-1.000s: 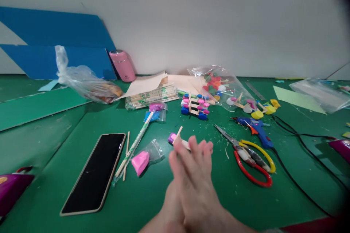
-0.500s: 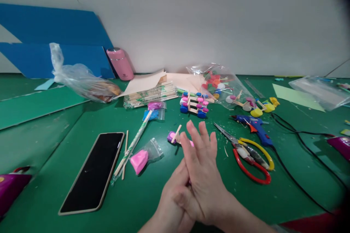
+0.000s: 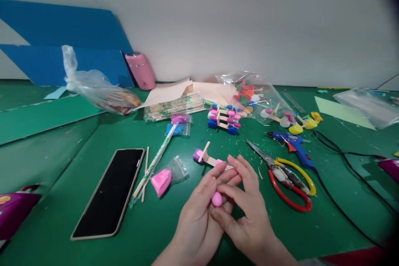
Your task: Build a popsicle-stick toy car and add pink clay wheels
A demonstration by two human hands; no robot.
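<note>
A small pink ball of modelling clay (image 3: 217, 199) rests against the fingers of my left hand (image 3: 198, 220), which is cupped palm up with the thumb beside the ball. The thumb and forefinger of my right hand (image 3: 246, 203) close around the ball from the other side. Just beyond my fingertips lies a wooden-stick piece (image 3: 212, 160) with purple and pink clay at its end, partly hidden by my hands. To the left, an open plastic bag holds a larger pink clay lump (image 3: 161, 182).
A phone (image 3: 109, 193) and wrapped chopsticks (image 3: 156, 162) lie left. Scissors (image 3: 291, 187) and a blue glue gun (image 3: 293, 145) with a trailing cord are right. Finished stick-and-clay pieces (image 3: 223, 119), bundled chopsticks (image 3: 176, 107) and a pink bottle (image 3: 141, 71) stand further back.
My palms were pressed together with the clay almost hidden. They have come apart, the pink ball shows, and my right fingers now pinch it. The whole view has shifted slightly.
</note>
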